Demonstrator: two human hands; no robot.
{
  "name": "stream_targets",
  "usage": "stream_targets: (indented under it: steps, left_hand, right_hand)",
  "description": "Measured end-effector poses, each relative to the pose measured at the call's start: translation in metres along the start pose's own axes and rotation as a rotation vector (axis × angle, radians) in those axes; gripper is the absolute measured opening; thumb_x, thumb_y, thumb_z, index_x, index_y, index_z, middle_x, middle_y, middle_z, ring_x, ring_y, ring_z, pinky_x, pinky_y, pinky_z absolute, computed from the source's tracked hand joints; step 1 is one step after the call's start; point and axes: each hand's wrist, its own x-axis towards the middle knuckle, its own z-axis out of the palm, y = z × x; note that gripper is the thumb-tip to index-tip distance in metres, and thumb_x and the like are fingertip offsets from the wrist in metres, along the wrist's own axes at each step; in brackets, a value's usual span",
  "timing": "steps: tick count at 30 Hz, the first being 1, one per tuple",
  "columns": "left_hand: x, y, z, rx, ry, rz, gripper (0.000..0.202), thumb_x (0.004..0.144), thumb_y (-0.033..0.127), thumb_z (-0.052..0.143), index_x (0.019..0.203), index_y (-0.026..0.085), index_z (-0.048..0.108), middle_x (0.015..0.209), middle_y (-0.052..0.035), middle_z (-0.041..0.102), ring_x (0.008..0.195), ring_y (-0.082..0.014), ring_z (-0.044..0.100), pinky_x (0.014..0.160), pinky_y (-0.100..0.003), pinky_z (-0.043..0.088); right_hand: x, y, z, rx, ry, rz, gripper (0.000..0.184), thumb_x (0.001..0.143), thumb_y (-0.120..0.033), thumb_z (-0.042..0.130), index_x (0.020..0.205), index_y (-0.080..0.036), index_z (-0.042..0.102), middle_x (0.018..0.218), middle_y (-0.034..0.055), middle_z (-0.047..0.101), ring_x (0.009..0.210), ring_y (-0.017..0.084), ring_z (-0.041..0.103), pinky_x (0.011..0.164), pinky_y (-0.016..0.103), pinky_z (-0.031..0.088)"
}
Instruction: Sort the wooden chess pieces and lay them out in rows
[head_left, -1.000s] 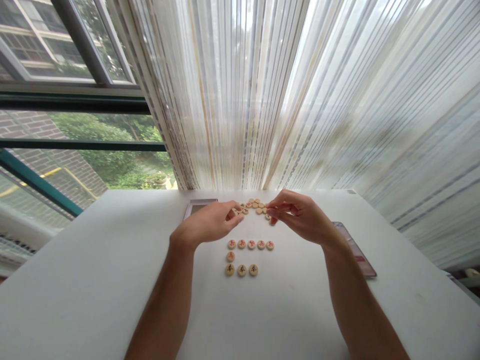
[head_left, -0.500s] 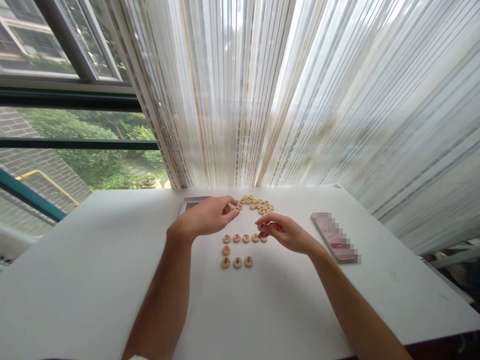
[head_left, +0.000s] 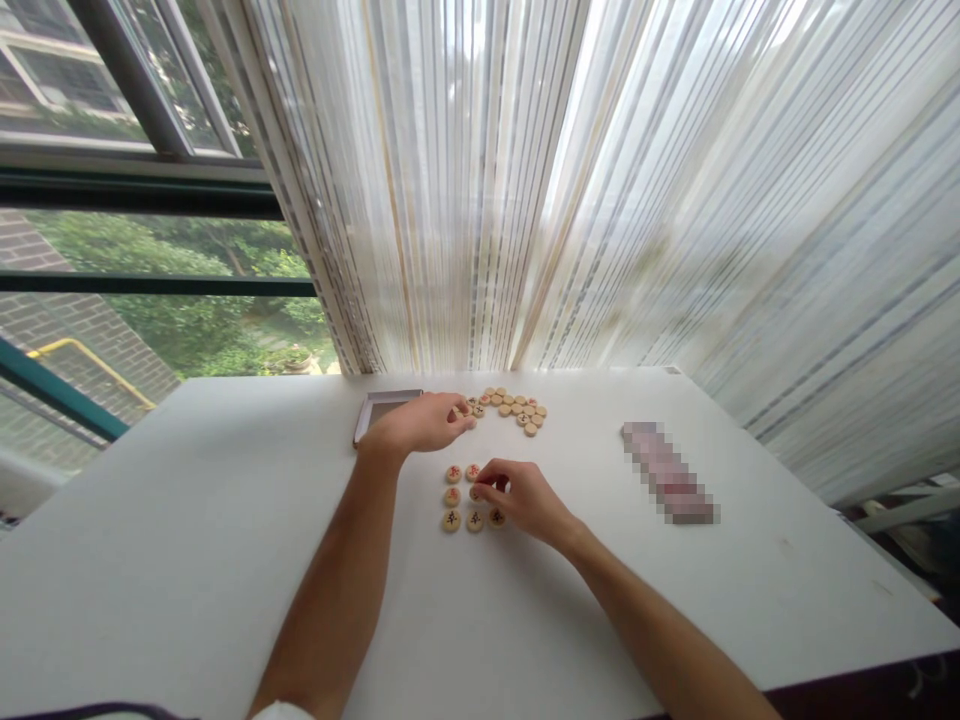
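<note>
My right hand (head_left: 517,495) is closed in a pinch on a round wooden Chinese chess piece (head_left: 475,493), low over the white table, just right of a red-marked piece (head_left: 451,496). A row of black-marked pieces (head_left: 451,520) lies on the near side. Beyond the hand is a red-marked row (head_left: 453,474), its right part hidden by my fingers. My left hand (head_left: 427,422) hovers by the left end of a loose cluster of pieces (head_left: 519,403). Its thumb and forefinger are curled but apart, with no piece visibly gripped.
An open shallow box (head_left: 364,418) lies behind my left wrist, partly covered. A flat pinkish object (head_left: 667,475), blurred by pixels, rests on the table (head_left: 750,570) at the right. Striped curtains (head_left: 465,200) hang along the back edge, with an open window at the left.
My right hand has moved left and nearer with its chess piece, from beside the far red row to the middle row. My left hand has shifted only slightly.
</note>
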Motion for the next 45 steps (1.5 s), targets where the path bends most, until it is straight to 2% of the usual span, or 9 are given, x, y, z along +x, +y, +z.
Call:
stream_targets:
  steps: [6, 12, 16, 22, 25, 30, 36, 42, 45]
  left_hand:
    - [0.007, -0.003, 0.005, 0.024, -0.014, -0.006, 0.034, 0.091, 0.048, 0.052, 0.111, 0.025, 0.068, 0.104, -0.005, 0.076, 0.091, -0.0226, 0.069, 0.076, -0.029, 0.048]
    - [0.01, -0.005, 0.006, 0.045, -0.046, -0.051, 0.037, 0.091, 0.048, 0.052, 0.114, 0.024, 0.068, 0.112, -0.0064, 0.074, 0.1, -0.024, 0.069, 0.084, -0.03, 0.05]
    - [0.013, -0.011, 0.007, 0.044, -0.05, -0.072, 0.04, 0.09, 0.049, 0.053, 0.118, 0.024, 0.067, 0.114, -0.0072, 0.074, 0.1, -0.0239, 0.069, 0.085, -0.03, 0.05]
    - [0.025, -0.018, 0.017, 0.053, 0.002, -0.04, 0.034, 0.091, 0.043, 0.053, 0.116, 0.024, 0.066, 0.11, -0.0046, 0.074, 0.096, -0.0196, 0.069, 0.083, -0.026, 0.051]
    - [0.033, -0.018, 0.025, 0.084, 0.023, -0.037, 0.031, 0.091, 0.038, 0.054, 0.116, 0.023, 0.065, 0.115, -0.0059, 0.072, 0.102, -0.0201, 0.067, 0.086, -0.026, 0.051]
    - [0.04, -0.027, 0.034, 0.155, 0.037, -0.068, 0.036, 0.086, 0.03, 0.061, 0.121, 0.021, 0.063, 0.125, -0.0111, 0.067, 0.111, -0.0253, 0.064, 0.094, -0.032, 0.049]
    - [0.043, -0.035, 0.037, 0.189, 0.071, -0.095, 0.034, 0.084, 0.033, 0.065, 0.115, 0.021, 0.064, 0.12, -0.0125, 0.067, 0.104, -0.0265, 0.065, 0.09, -0.035, 0.05]
    - [0.05, -0.016, 0.049, 0.19, 0.13, 0.008, 0.034, 0.09, 0.035, 0.058, 0.121, 0.022, 0.061, 0.122, -0.0105, 0.065, 0.113, -0.0261, 0.061, 0.095, -0.035, 0.048]
    - [0.055, -0.01, 0.061, 0.195, 0.119, 0.064, 0.029, 0.089, 0.03, 0.059, 0.116, 0.023, 0.063, 0.122, -0.0085, 0.065, 0.115, -0.0247, 0.06, 0.095, -0.033, 0.048]
  right_hand:
    - [0.001, -0.002, 0.01, -0.101, 0.027, 0.039, 0.009, 0.087, -0.026, 0.065, 0.081, -0.022, 0.07, 0.072, -0.0015, 0.072, 0.063, 0.014, 0.061, 0.063, 0.024, 0.041]
    - [0.002, 0.002, 0.015, -0.242, 0.08, -0.012, 0.013, 0.085, -0.02, 0.066, 0.073, -0.021, 0.064, 0.074, -0.0009, 0.07, 0.063, 0.014, 0.058, 0.064, 0.025, 0.04]
    - [0.001, -0.001, 0.012, -0.242, 0.12, -0.037, 0.016, 0.09, -0.023, 0.063, 0.074, -0.021, 0.062, 0.074, -0.0008, 0.068, 0.062, 0.013, 0.056, 0.063, 0.025, 0.04]
    - [0.005, 0.007, -0.02, -0.213, 0.385, -0.115, 0.02, 0.094, -0.03, 0.057, 0.077, -0.021, 0.06, 0.074, 0.0007, 0.064, 0.066, 0.015, 0.057, 0.066, 0.027, 0.044]
    - [0.011, 0.03, -0.043, -0.169, 0.547, -0.065, 0.022, 0.094, -0.038, 0.057, 0.079, -0.021, 0.063, 0.077, 0.0019, 0.067, 0.071, 0.017, 0.061, 0.069, 0.029, 0.046]
    - [0.022, 0.074, -0.062, -0.132, 0.67, 0.071, 0.031, 0.094, -0.046, 0.051, 0.089, -0.018, 0.066, 0.083, 0.0069, 0.072, 0.075, 0.021, 0.066, 0.067, 0.031, 0.049]
    - [0.025, 0.085, -0.055, -0.141, 0.616, 0.064, 0.03, 0.095, -0.04, 0.049, 0.102, -0.017, 0.068, 0.096, 0.0095, 0.073, 0.084, 0.022, 0.067, 0.072, 0.033, 0.053]
    - [0.024, 0.085, -0.05, -0.237, 0.5, -0.03, 0.03, 0.092, -0.026, 0.055, 0.116, -0.021, 0.072, 0.108, 0.0098, 0.069, 0.103, 0.025, 0.06, 0.097, 0.04, 0.047]
    - [0.024, 0.086, -0.049, -0.269, 0.488, -0.025, 0.03, 0.093, -0.028, 0.056, 0.117, -0.022, 0.072, 0.104, 0.0102, 0.067, 0.102, 0.026, 0.057, 0.099, 0.041, 0.045]
